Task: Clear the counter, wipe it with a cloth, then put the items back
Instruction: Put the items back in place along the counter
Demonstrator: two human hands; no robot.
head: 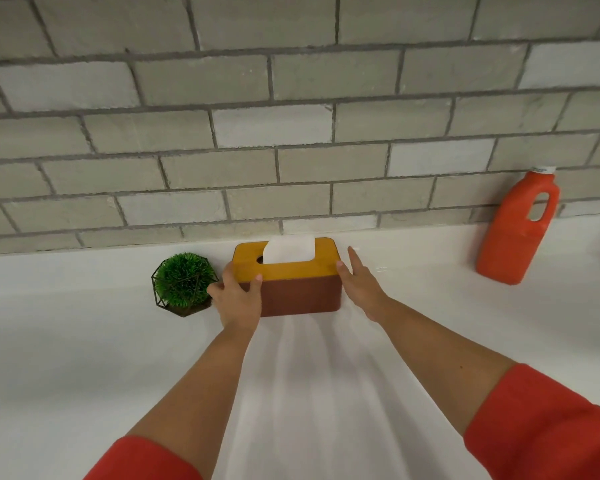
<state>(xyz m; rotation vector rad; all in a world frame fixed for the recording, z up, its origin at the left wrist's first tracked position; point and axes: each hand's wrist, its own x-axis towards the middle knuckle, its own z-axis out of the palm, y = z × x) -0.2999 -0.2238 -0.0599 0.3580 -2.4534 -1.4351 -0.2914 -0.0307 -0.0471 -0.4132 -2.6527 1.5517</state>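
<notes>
White counter (84,341) runs along a grey brick wall, and I see the tissue box (300,296) standing on it near the wall, a tissue poking from its yellow lid. The left hand (238,299) grips the box's left end, thumb on the lid's front edge. The right hand (361,282) has straight fingers beside the right end, thumb touching the lid. A small green plant (184,284) sits just left of the box, and a red bottle (515,230) stands well apart to the right.
</notes>
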